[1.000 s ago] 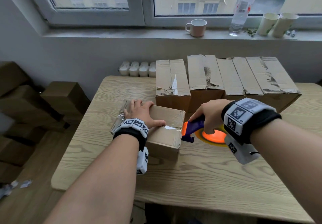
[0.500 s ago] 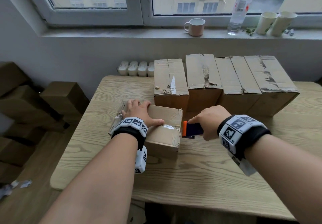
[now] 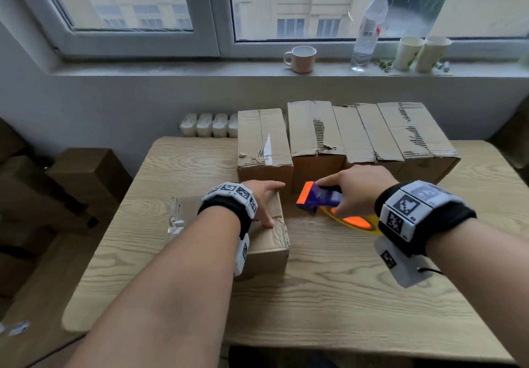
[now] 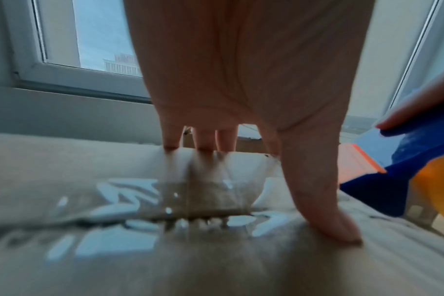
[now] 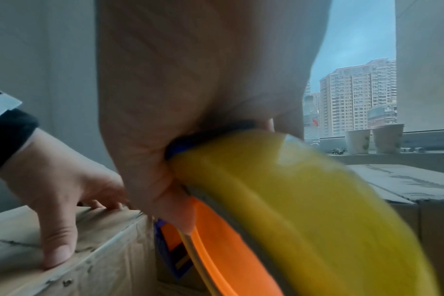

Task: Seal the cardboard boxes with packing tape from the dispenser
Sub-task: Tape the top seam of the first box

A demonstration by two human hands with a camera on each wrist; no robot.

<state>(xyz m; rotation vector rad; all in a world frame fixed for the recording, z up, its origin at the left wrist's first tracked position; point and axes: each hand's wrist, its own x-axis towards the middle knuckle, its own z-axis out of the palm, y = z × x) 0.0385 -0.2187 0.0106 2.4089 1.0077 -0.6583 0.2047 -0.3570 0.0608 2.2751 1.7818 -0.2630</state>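
A small cardboard box [image 3: 269, 249] lies on the wooden table [image 3: 343, 296], with wrinkled clear tape [image 4: 165, 200] across its top. My left hand [image 3: 267, 203] presses down on the box's right end, thumb [image 4: 325, 200] flat on the cardboard and the fingers reaching its far edge. Just right of the box, my right hand [image 3: 346, 193] grips the blue and orange tape dispenser [image 3: 317, 198]. Its yellow tape roll [image 5: 304, 200] hangs below the palm, apart from the box. A loose clear tape end [image 3: 176, 219] sticks up at the box's left end.
Several larger cardboard boxes [image 3: 343, 138] stand in a row at the table's back, close behind the dispenser. A mug [image 3: 300, 59], a bottle [image 3: 369, 24] and two paper cups [image 3: 420, 52] sit on the windowsill. Brown boxes [image 3: 86, 178] are stacked on the floor at the left.
My left hand has slid right along the box top to its right end. The right hand has drawn the dispenser away from the box's right side and tilted it up.
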